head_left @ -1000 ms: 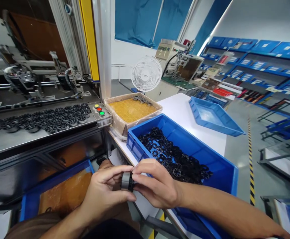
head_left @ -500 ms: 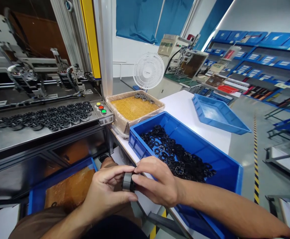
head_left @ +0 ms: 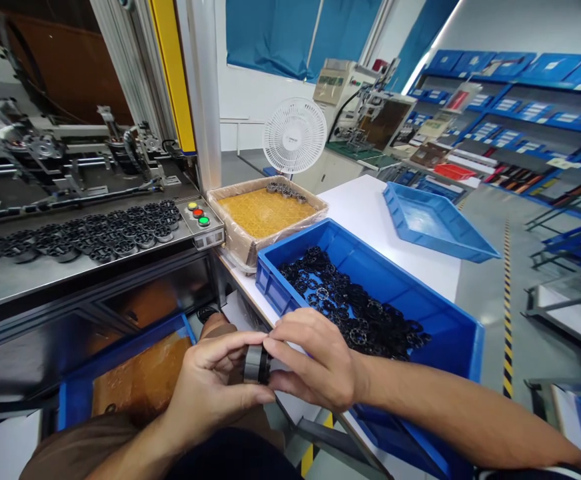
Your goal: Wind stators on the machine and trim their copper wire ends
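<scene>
Between my hands, in front of my lap, is a short grey metal ring (head_left: 253,365), which looks like a motor stator core, with a black plastic ring (head_left: 264,365) against its right face. My left hand (head_left: 215,373) grips the grey core at top and bottom between fingers and thumb. From the right, my right hand (head_left: 315,360) pinches the black ring with its fingertips, which partly cover it. Whether the black ring is fully seated I cannot tell. Just beyond my right hand stands a deep blue bin (head_left: 395,260) holding a heap of black plastic rings (head_left: 350,307).
Rows of similar cores (head_left: 115,233) sit on the machine bench at left, beside a button box (head_left: 201,223). A plastic-lined carton (head_left: 248,253) stands behind the bin. A light-blue tray (head_left: 435,233) lies further right; another blue bin (head_left: 63,400) is low left.
My right fingers have shifted slightly over the black ring, which shows more clearly against the core. My left hand keeps its grip. The view has moved a little.
</scene>
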Motion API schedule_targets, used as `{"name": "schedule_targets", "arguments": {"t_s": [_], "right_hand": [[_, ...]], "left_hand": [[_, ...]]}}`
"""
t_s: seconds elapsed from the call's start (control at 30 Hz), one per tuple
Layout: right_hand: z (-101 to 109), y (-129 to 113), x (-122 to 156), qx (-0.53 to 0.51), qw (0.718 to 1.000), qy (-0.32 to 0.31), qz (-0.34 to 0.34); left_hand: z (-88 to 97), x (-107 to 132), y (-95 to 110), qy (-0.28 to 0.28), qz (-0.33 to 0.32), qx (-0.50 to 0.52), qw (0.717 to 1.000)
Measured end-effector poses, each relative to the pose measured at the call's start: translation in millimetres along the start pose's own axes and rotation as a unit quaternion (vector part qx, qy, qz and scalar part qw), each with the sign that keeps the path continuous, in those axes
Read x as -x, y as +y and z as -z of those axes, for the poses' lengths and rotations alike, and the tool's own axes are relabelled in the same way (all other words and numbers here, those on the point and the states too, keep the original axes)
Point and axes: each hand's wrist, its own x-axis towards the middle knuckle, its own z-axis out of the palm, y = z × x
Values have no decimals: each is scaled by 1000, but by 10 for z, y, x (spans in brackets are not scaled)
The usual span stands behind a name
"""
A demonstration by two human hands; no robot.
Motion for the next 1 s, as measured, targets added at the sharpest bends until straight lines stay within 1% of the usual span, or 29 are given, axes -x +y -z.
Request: {"name": "schedule_targets", "arguments": {"t_s": [0.13,0.33,0.47,0.57,0.67,0.8,0.9,0.97,1.0], "right_hand": [[0,9,-8,-10,1000,1,-5],[20,17,-14,8,1000,-1,9],[54,22,-26,39,998,-4,39],[78,19,-40,51,997,-9,57],[81,13,-34,52,997,1,59],[62,26,-4,57,998,-4,39],[60,26,-11,48,999,-23,-2],[69,15,-26,52,997,-41,-31],[75,16,-28,64,996,-44,-42]], "left_hand": [[-10,-6,31,10,-6,-18,1000],[-19,-2,64,7,19,-25,999],[-15,9,59,6,32,-41,999],[-15,16,61,4,29,-58,998],[-11,33,52,-3,17,-94,995],[4,100,-7,-17,0,-156,988],[57,157,-8,-17,8,-202,979],[182,152,55,4,-5,-262,965],[294,130,112,26,-20,-306,951]]}}
